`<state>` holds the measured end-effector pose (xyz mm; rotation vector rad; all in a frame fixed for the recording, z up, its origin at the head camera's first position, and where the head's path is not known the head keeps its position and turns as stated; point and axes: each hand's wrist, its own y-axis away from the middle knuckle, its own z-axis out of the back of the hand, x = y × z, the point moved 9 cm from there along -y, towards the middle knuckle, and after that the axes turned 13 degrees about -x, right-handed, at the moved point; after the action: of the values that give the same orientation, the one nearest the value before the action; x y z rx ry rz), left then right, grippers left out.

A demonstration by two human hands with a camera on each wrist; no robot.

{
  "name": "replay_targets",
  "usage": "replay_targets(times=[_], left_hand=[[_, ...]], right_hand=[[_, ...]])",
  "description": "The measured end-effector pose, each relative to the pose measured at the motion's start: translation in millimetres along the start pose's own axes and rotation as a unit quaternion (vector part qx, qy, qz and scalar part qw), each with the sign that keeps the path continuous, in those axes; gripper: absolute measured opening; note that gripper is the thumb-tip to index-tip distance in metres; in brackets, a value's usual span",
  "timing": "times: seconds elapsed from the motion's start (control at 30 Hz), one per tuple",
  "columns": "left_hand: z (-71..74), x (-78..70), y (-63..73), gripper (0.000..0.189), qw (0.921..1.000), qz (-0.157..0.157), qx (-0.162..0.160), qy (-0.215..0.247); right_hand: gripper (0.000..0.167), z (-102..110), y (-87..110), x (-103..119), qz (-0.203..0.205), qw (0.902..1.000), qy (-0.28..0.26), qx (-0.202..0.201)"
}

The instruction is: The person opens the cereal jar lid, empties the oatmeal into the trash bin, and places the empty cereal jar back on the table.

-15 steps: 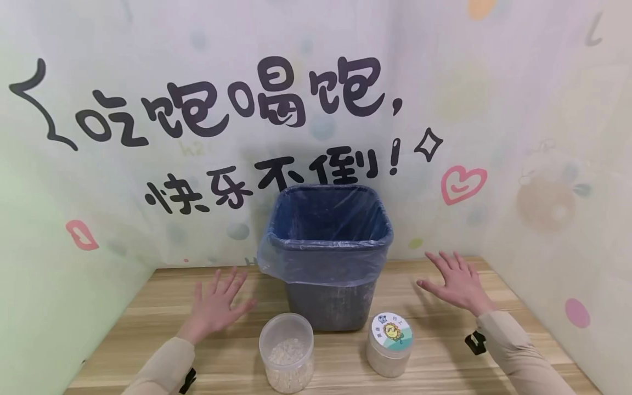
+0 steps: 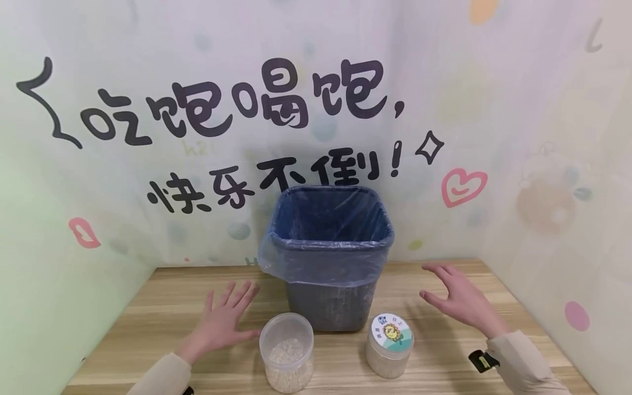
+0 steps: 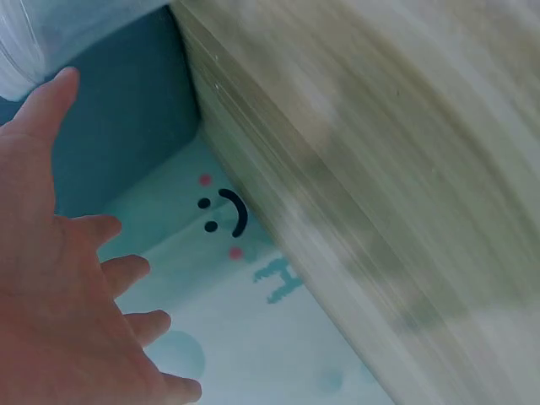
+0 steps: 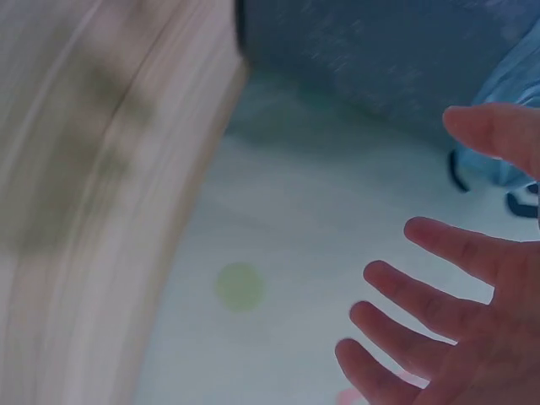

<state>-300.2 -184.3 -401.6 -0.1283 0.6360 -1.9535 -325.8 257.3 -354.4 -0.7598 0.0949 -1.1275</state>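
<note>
A clear plastic jar (image 2: 288, 376) without a lid stands at the front of the table, with pale rice-like grains inside. Beside it, to the left, my left hand (image 2: 219, 323) is spread, its thumb by the jar's rim; whether they touch I cannot tell. In the left wrist view a clear container edge (image 3: 21, 51) shows close to that thumb. To the right stands a second jar (image 2: 389, 362) under a lid (image 2: 392, 332) with a sunflower picture. My right hand (image 2: 464, 302) holds nothing, its fingers slightly bent, up and right of this jar.
Behind the jars stands a dark blue bin (image 2: 328, 310), lined with a clear plastic bag (image 2: 321, 269) folded over its rim. The wood-grain table (image 2: 163, 296) meets a printed wall (image 2: 429, 219) at the back. Walls also rise on both sides.
My left hand has come down and nearer the lidless jar. The right hand has shifted slightly down and right, with its fingers bending more. The jars and bin have stayed in place.
</note>
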Motion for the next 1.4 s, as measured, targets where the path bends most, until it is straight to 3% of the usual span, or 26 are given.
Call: replay_targets(times=[0.2,0.33,0.43,0.57,0.8,0.87,1.07,1.27,1.4], left_hand=[[0.5,-14.2,7.5,0.098,0.9977,-0.027,0.026,0.056],[-2.7,-25.6,11.4,0.104,0.9887,-0.05,0.058,0.129],[-8.1,-35.3,14.1,0.108,0.974,-0.069,0.091,0.196],[-14.8,-46.5,14.7,0.113,0.9464,-0.081,0.126,0.286],[-31.3,-55.9,13.8,0.103,0.8887,-0.06,0.181,0.417],[-35.7,-56.6,13.5,0.1,0.876,-0.058,0.187,0.441],[-45.6,-54.9,14.3,0.096,0.8513,-0.048,0.196,0.484],[-47.2,-56.1,12.9,0.093,0.8421,-0.049,0.195,0.5],[-49.0,-57.8,12.6,0.091,0.8364,-0.033,0.215,0.503]], right_hand=[[0.048,13,1.9,34,0.047,0.998,-0.034,-0.023],[0.043,17,2.7,57,0.075,0.9955,-0.052,-0.027],[0.041,18,3.6,70,0.089,0.994,-0.057,-0.026],[0.04,20,5.3,85,0.114,0.9911,-0.061,-0.031],[0.041,14,12.0,97,0.131,0.9883,-0.075,-0.025],[0.04,11,13.4,99,0.127,0.9885,-0.081,-0.019],[0.04,8,16.2,103,0.134,0.9858,-0.101,-0.018],[0.041,9,17.8,108,0.153,0.9813,-0.112,-0.032],[0.04,8,18.5,111,0.163,0.9792,-0.115,-0.036]])
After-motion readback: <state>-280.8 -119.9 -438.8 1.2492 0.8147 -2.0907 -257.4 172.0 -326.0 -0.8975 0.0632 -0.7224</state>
